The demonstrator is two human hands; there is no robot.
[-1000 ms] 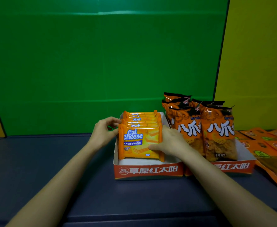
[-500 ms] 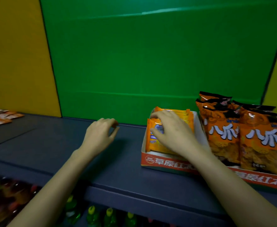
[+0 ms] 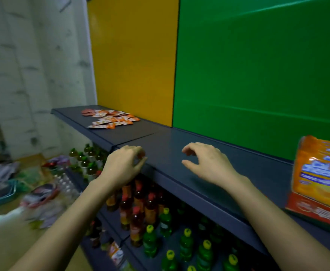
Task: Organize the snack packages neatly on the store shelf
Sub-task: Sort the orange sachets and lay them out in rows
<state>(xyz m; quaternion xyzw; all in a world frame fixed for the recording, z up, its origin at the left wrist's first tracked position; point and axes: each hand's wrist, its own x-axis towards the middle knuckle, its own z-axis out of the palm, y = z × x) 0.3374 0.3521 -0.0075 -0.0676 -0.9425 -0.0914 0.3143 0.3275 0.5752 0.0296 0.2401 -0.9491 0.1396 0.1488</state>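
Your left grip was loosely curled, holding nothing, at the front edge of the shelf. Your right grip was spread wide and empty above the shelf. The wafer packs stood in a red tray at the shelf's right end. Flat orange sachets lay at its far left end, and bottles stood beneath it.

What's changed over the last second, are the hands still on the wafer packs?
Both hands let go of the wafer packs: the left hand first, then the right hand. Both moved left and now hover empty over the front of the shelf. The packs stay upright in their red tray.
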